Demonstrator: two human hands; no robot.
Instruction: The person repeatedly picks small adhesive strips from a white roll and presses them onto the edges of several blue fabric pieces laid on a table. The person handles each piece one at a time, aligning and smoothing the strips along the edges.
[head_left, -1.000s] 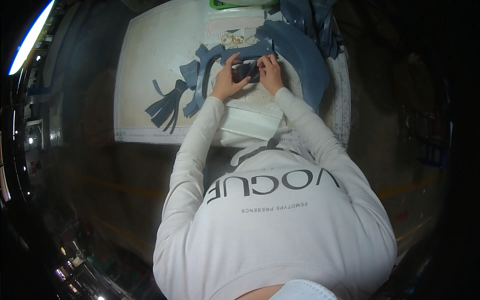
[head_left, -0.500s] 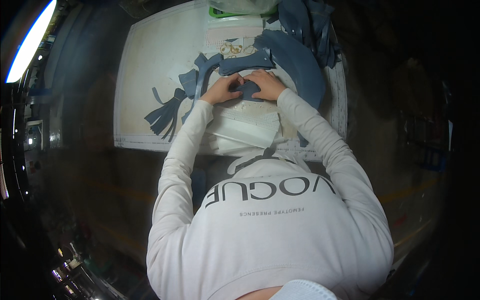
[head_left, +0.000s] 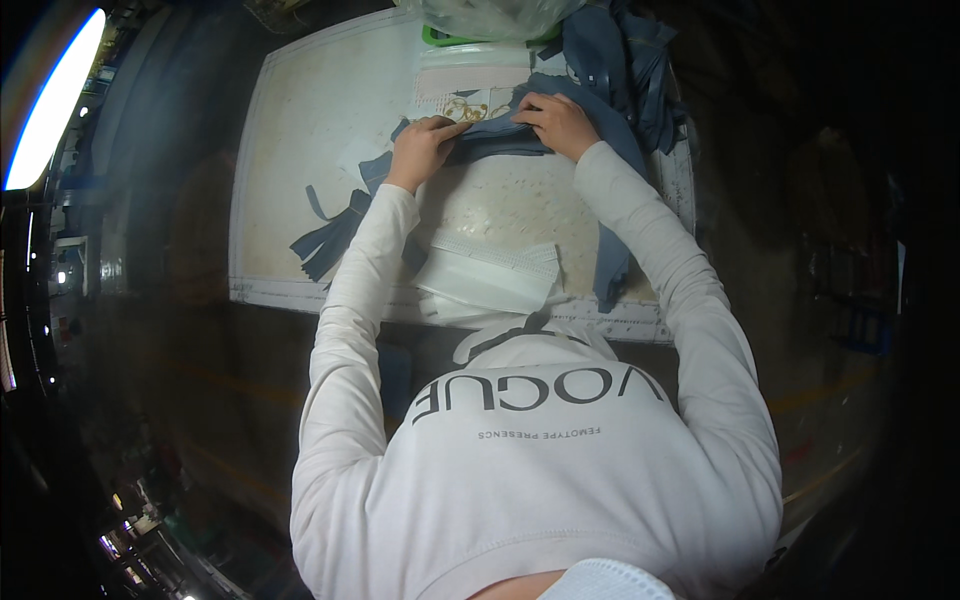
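A curved blue-grey fabric piece [head_left: 492, 132] is stretched between my two hands over the far middle of the table. My left hand [head_left: 426, 150] pinches its left end, thumb and fingers together. At the other end, my right hand [head_left: 558, 122] has its fingers closed on the fabric's edge. Beneath the held piece lies a stack of dark blue-grey fabric pieces [head_left: 500, 147], partly covered. A bundle of fabric strips [head_left: 335, 240] lies to the left of my left forearm. Beyond my right hand curves a long blue-grey fabric piece [head_left: 622, 145], partly hidden by my arm.
White ruled papers [head_left: 487, 272] lie near the table's front edge. Thin gold-brown loops [head_left: 465, 110] and a pinkish sheet [head_left: 475, 78] are beyond my hands. A green basket [head_left: 440, 40] with clear plastic stands at the back, beside more hanging fabric [head_left: 650, 80].
Both hands have moved away from me and farther apart. The small fabric piece near the table's middle is no longer there; a piece is now stretched between my hands above the stack.
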